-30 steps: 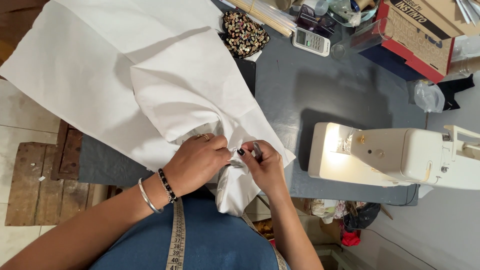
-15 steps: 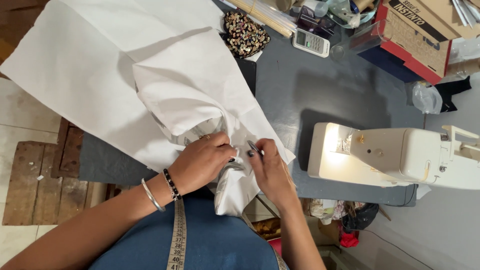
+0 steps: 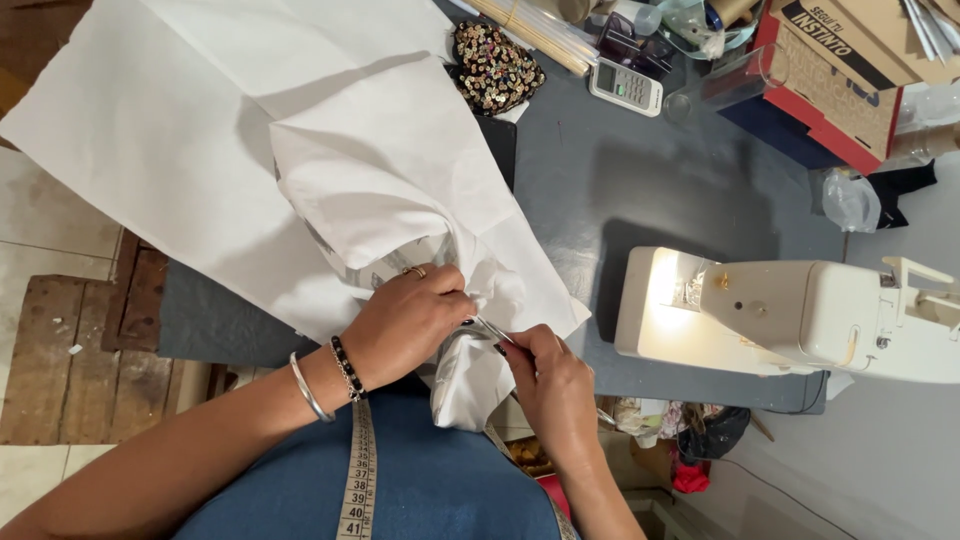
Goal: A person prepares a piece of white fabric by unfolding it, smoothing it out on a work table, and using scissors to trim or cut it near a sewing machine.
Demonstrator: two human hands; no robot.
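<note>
Fingers (image 3: pixel 440 290) amid white fabric (image 3: pixel 390 170), sewing machine (image 3: pixel 800 315) beside.

cloth (image 3: pixel 380 170) on table (image 3: pixel 640 190); sewing machine (image 3: pixel 800 315) right of hands

At the far right corner of your grey table (image 3: pixel 640 190) stands a cardboard box (image 3: pixel 850 75), brown on top with a red side and a black printed band along its edge. Just left of it lies a small white remote control (image 3: pixel 625 87) with a pale greenish screen and rows of buttons, and a crumpled clear plastic bag (image 3: pixel 850 198) sits below the box.
</note>
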